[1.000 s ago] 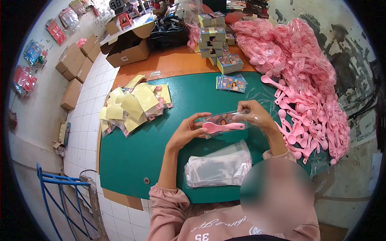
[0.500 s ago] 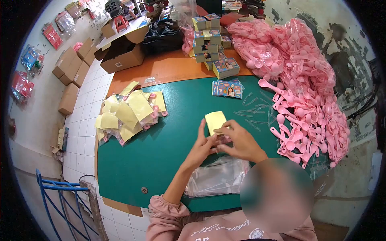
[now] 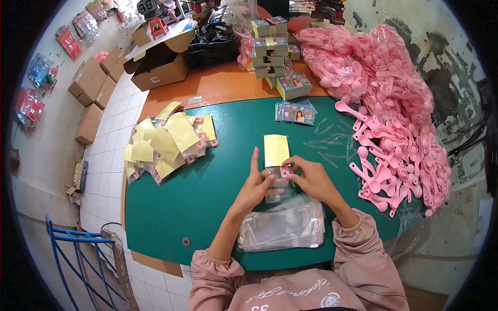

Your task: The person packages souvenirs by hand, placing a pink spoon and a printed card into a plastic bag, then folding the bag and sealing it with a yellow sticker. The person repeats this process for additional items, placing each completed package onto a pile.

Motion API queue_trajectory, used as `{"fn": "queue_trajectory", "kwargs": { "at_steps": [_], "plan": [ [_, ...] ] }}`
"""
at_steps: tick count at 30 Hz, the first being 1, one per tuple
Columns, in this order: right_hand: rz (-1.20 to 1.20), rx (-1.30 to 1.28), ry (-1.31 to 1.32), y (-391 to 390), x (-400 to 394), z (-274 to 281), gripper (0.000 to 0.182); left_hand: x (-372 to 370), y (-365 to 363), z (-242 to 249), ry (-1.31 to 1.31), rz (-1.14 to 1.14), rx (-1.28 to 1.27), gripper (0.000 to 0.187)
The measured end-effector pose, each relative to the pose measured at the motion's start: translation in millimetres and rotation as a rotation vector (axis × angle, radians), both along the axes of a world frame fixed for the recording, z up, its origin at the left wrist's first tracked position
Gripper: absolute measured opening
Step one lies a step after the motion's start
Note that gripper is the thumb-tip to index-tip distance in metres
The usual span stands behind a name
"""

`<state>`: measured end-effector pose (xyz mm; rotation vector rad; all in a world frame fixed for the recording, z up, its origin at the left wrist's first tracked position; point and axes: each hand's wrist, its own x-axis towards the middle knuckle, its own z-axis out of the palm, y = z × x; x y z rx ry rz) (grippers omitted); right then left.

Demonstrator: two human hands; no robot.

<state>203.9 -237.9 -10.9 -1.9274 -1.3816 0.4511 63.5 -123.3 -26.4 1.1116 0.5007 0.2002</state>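
Between my hands is a clear plastic bag (image 3: 280,193) with a pink spoon (image 3: 285,172) partly showing through it. A plain yellow card (image 3: 276,150) sits upright at the bag's far end. My left hand (image 3: 251,189) holds the bag's left side with the thumb on it, its index finger stretched forward. On the other side, my right hand (image 3: 314,179) is closed, thumb and fingers pinching the bag by the spoon's pink end. Just nearer to me lies a stack of flat clear bags (image 3: 280,228).
Filled bags with yellow cards (image 3: 168,142) are heaped at left. Loose pink spoons (image 3: 384,176) and bulging bags of spoons (image 3: 384,67) cover the right side. Printed cards (image 3: 295,112) lie ahead, near bundled card stacks (image 3: 270,46). Thin clear strips (image 3: 329,140) and an open cardboard box (image 3: 161,72) are also there.
The yellow card now stands straighter, and more of the bag and pink spoon shows below it. My right hand has moved slightly down and right; my right sleeve has come into view.
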Motion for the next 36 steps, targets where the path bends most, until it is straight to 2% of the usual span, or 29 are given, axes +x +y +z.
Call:
{"fn": "queue_trajectory", "kwargs": {
  "at_steps": [2, 3, 5, 9, 11, 14, 22, 30, 36],
  "plan": [
    [-0.094, -0.092, 0.237, 2.5, 4.3, 5.0, 0.026, -2.9, -2.0, 2.8, 0.011, 0.040, 0.036, 0.069],
    [-0.100, -0.089, 0.235, 0.5, 5.7, 3.5, 0.026, -4.8, -2.9, 3.5, 0.025, 0.078, 0.067, 0.068],
    [-0.064, -0.010, -0.036, -4.0, 7.3, -2.6, 0.025, -11.2, -2.1, -2.2, 0.068, 0.011, 0.118, 0.067],
    [-0.050, -0.039, -0.170, -12.1, -2.3, 20.2, 0.025, -18.8, -9.5, 3.6, 0.140, -0.084, 0.118, 0.062],
    [0.329, -0.046, -0.118, -15.4, -8.1, 21.8, 0.023, -21.0, -7.9, 10.8, 0.146, -0.108, 0.099, 0.061],
    [0.412, -0.168, -0.192, -17.8, -18.6, 26.9, 0.021, -22.2, -7.0, 8.3, 0.149, -0.123, 0.116, 0.059],
    [0.336, -0.102, -0.187, -13.1, -27.7, 22.9, 0.023, -24.6, -6.5, 11.3, 0.083, -0.075, 0.101, 0.061],
    [0.224, 0.001, -0.303, -11.5, -37.5, 21.6, 0.021, -22.2, -3.9, 9.5, 0.062, 0.002, -0.114, 0.050],
    [0.212, 0.069, -0.353, -11.2, -43.0, 14.3, 0.019, -17.9, -7.6, 1.9, 0.034, 0.071, -0.107, 0.048]
  ]
}}
